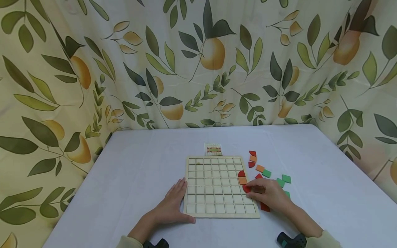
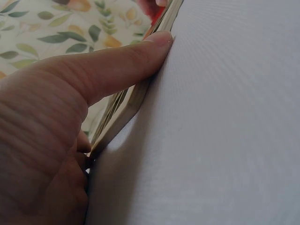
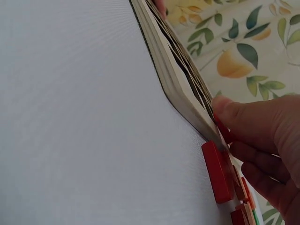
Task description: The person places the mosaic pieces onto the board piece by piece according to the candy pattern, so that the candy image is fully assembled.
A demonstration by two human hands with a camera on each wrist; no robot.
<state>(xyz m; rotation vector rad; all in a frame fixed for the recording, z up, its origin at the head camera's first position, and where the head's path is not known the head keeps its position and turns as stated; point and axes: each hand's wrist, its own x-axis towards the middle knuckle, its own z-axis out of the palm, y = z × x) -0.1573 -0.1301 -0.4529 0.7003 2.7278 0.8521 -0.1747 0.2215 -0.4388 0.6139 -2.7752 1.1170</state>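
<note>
A pale wooden grid board (image 1: pixel 221 193) lies on the white table. My left hand (image 1: pixel 169 206) rests along its left edge with the fingers straight and the thumb at the near corner; the thumb (image 2: pixel 126 61) touches the board's side in the left wrist view. My right hand (image 1: pixel 271 193) pinches a red rounded piece (image 1: pixel 246 188) over the board's right column, also visible as a red piece (image 3: pixel 222 129) in the right wrist view. Just beyond it in that column sit an orange square (image 1: pixel 242 181) and another red rounded piece (image 1: pixel 241 173).
A small pattern card (image 1: pixel 213 150) lies beyond the board. Right of the board are scattered green squares (image 1: pixel 286 178), orange squares (image 1: pixel 260 168) and red pieces (image 1: pixel 252 164). One red piece (image 1: pixel 265 207) lies under the right hand's side. A leaf-and-fruit curtain (image 1: pixel 198 86) hangs behind the table.
</note>
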